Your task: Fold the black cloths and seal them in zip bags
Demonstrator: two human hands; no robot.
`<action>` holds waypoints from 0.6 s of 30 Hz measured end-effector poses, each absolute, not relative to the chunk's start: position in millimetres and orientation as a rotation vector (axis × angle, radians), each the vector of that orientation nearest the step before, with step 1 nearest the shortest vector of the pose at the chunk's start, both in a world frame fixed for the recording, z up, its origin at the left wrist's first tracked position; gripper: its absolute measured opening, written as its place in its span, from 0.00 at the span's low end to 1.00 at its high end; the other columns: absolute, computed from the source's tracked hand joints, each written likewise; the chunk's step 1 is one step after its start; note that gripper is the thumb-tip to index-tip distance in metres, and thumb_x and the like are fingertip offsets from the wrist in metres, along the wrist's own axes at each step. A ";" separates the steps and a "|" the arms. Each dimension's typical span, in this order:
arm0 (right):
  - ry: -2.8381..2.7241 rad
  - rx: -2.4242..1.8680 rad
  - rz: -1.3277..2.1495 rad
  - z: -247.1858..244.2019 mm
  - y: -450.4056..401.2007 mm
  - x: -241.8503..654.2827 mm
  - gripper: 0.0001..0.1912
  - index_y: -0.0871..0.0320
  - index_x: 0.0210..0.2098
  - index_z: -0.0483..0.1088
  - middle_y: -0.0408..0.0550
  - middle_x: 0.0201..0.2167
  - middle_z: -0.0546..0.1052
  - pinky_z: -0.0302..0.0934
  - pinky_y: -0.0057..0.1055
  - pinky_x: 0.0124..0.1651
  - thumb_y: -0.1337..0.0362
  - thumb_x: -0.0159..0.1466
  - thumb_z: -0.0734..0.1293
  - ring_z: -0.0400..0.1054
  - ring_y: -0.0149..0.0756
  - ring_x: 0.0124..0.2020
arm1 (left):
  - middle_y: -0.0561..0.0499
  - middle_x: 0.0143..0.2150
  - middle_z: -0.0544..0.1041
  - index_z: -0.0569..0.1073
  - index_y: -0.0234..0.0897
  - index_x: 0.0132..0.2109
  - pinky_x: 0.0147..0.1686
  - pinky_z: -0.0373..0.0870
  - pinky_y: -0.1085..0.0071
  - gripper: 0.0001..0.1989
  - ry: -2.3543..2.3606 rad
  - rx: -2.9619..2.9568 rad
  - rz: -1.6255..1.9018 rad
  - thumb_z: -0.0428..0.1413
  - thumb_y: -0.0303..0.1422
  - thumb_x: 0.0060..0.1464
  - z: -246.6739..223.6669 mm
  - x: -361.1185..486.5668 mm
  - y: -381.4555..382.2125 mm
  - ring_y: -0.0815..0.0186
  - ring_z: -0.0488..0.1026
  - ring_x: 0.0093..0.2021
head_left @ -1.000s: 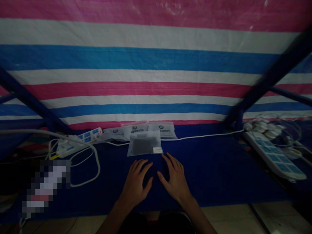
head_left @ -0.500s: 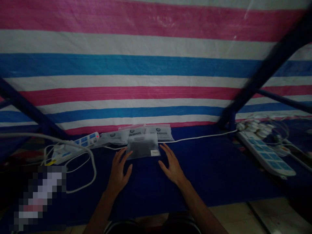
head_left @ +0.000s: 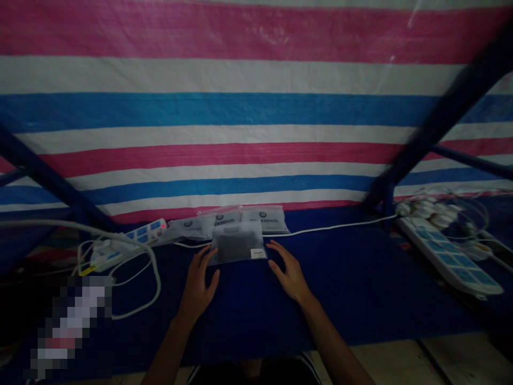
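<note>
A clear zip bag (head_left: 236, 243) holding a dark item lies flat on the navy cloth (head_left: 360, 289), with a small white label at its lower right corner. My left hand (head_left: 197, 284) rests beside the bag's lower left corner, fingers spread, and its fingertips reach the bag's edge. My right hand (head_left: 289, 274) is curved at the lower right corner, nearly touching it. Neither hand holds anything. Behind the bag lie several printed white packets (head_left: 262, 219), partly overlapped by it.
A white power strip (head_left: 144, 232) with blue switches and looped white cable (head_left: 154, 283) sits at the left. Another long power strip (head_left: 447, 254) with bundled plugs lies at the right. Behind stands a striped pink, white and blue tarp (head_left: 240, 117) on dark blue bars (head_left: 436, 123).
Since the oldest frame, my hands have moved apart and forward from in front of the bag to either side of its lower corners. The view has tilted slightly. The bag looks unmoved.
</note>
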State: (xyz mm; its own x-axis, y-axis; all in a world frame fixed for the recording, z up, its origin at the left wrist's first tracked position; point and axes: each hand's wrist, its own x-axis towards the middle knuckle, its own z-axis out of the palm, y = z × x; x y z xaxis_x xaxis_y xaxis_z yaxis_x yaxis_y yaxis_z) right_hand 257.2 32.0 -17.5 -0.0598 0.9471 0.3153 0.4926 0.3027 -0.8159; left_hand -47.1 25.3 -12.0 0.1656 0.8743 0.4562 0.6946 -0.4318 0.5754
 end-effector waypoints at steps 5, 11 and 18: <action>-1.741 -1.352 0.634 -16.7 30.9 255.9 0.23 0.52 0.61 0.72 0.56 0.68 0.71 0.57 0.59 0.70 0.52 0.69 0.66 0.66 0.53 0.67 | 0.41 0.70 0.65 0.65 0.46 0.68 0.70 0.58 0.41 0.24 1.530 2.204 1.113 0.52 0.35 0.68 -16.7 -48.3 27.1 0.49 0.63 0.71; -1.753 -1.349 0.607 -19.5 30.8 256.0 0.23 0.49 0.63 0.71 0.54 0.67 0.71 0.56 0.61 0.70 0.52 0.70 0.66 0.66 0.53 0.67 | 0.41 0.71 0.64 0.64 0.47 0.69 0.69 0.61 0.43 0.24 1.522 2.218 1.082 0.53 0.34 0.68 -16.8 -48.6 27.6 0.50 0.63 0.71; -1.747 -1.321 0.627 -18.4 30.6 256.9 0.24 0.49 0.63 0.70 0.54 0.67 0.71 0.56 0.61 0.70 0.50 0.71 0.65 0.65 0.53 0.68 | 0.42 0.69 0.67 0.69 0.46 0.65 0.68 0.62 0.46 0.20 1.489 2.161 1.133 0.52 0.34 0.68 -12.0 -49.9 25.0 0.51 0.65 0.69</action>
State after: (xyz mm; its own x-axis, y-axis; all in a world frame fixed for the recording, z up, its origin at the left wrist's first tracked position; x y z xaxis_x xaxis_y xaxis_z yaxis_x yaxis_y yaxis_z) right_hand 256.9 30.6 -18.4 -0.0954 0.9427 0.3196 0.5247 0.3205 -0.7886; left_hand -49.9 25.0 -12.0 0.1601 0.8826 0.4420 0.6610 -0.4284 0.6161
